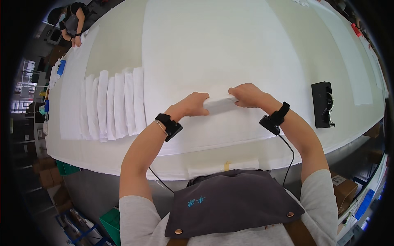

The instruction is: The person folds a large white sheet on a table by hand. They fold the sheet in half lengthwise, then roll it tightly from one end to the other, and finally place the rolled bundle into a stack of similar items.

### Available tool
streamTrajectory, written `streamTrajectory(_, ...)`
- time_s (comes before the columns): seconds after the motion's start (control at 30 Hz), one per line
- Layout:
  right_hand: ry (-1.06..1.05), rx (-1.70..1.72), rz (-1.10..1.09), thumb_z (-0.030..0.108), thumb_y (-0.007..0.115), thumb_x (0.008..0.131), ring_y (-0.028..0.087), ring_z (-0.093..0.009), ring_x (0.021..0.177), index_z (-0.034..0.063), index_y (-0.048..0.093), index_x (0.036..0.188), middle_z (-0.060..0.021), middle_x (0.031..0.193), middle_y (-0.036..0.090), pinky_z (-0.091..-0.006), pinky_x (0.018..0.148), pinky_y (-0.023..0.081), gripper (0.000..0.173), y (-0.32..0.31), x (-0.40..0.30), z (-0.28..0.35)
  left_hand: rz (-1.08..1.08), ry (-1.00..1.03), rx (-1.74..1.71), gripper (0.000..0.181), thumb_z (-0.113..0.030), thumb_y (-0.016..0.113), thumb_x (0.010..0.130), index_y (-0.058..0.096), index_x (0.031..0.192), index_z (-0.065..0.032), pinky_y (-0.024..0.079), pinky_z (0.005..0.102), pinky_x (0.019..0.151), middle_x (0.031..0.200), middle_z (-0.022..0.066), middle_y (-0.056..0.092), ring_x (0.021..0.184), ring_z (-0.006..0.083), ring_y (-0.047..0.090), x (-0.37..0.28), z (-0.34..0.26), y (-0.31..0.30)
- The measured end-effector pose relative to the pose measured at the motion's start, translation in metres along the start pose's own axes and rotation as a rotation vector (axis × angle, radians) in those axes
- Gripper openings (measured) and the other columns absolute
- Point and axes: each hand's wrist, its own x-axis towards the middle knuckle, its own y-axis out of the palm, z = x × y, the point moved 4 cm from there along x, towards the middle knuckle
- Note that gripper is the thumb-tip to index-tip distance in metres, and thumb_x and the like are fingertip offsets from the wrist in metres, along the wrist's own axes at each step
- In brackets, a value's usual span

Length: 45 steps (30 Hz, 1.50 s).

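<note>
Between my two hands, above the white cloth spread on the table, is a narrow folded or rolled white piece, which looks like fabric. My left hand grips its left end between thumb and fingers. At its right end, my right hand pinches it in the same way. To the left of my hands lies a row of several long folded white strips, side by side. A black tape dispenser stands to the right of my right hand.
A co-worker in a mask leans over the table's far left edge, hands on white material. A blue object sits at the left edge. Below are green bins at the left and a cardboard box at the right. Cables hang from both wrist devices.
</note>
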Motion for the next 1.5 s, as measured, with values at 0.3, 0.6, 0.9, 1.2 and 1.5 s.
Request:
streamTrajectory(0.3, 0.049, 0.757, 0.475, 0.016, 0.074, 0.061, 0.063, -0.020, 0.067, -0.0005, 0.066, 0.085, -0.0095, 0.073, 0.066, -0.0338, 0.061, 0.050, 0.030, 0.012, -0.074, 0.027, -0.033, 0.057, 0.129, 0.039, -0.017, 0.067, 0.068, 0.058, 0.101, 0.0034, 0.049, 0.0391, 0.077, 0.091, 0.0205, 0.065, 0.085, 0.0356, 0.061, -0.062, -0.047, 0.045)
streamTrajectory(0.6, -0.036, -0.067, 0.086, 0.007, 0.065, 0.068, 0.062, -0.032, 0.079, 0.0057, 0.054, 0.091, -0.0102, 0.081, 0.062, -0.0429, 0.067, 0.049, 0.026, 0.028, -0.116, 0.060, 0.309, 0.127, -0.442, 0.051, -0.027, 0.072, 0.070, 0.060, 0.110, 0.0012, 0.047, 0.0349, 0.085, 0.101, 0.0159, 0.065, 0.095, 0.0267, 0.061, -0.097, -0.056, 0.075)
streamTrajectory(0.9, -0.040, 0.499, 0.201, 0.007, 0.061, 0.064, 0.060, -0.021, 0.075, 0.0048, 0.068, 0.098, -0.0082, 0.081, 0.065, -0.0320, 0.069, 0.047, 0.034, 0.003, -0.143, 0.039, 0.295, 0.215, -0.640, 0.044, -0.028, 0.066, 0.080, 0.056, 0.109, 0.0035, 0.047, 0.0311, 0.069, 0.085, 0.0092, 0.060, 0.076, 0.0168, 0.058, -0.098, -0.100, 0.107)
streamTrajectory(1.2, -0.019, 1.355, -0.452, 0.024, 0.066, 0.083, 0.061, -0.016, 0.085, 0.0035, 0.044, 0.135, -0.0116, 0.099, 0.064, -0.0286, 0.069, 0.053, 0.060, -0.003, -0.194, 0.029, 0.159, 0.118, -0.939, 0.026, -0.016, 0.069, 0.080, 0.055, 0.095, 0.0000, 0.049, 0.0274, 0.062, 0.077, 0.0059, 0.058, 0.064, 0.0122, 0.058, -0.094, -0.115, 0.115)
streamTrajectory(1.5, 0.090, 1.399, -0.714, 0.022, 0.066, 0.087, 0.061, -0.011, 0.066, 0.0018, 0.061, 0.110, -0.0074, 0.082, 0.066, -0.0241, 0.061, 0.050, 0.031, 0.018, -0.201, -0.015, 0.374, 0.133, -1.140, 0.029, -0.017, 0.070, 0.081, 0.055, 0.099, 0.0005, 0.051, 0.0287, 0.066, 0.083, 0.0140, 0.065, 0.066, 0.0170, 0.063, -0.059, -0.162, 0.122)
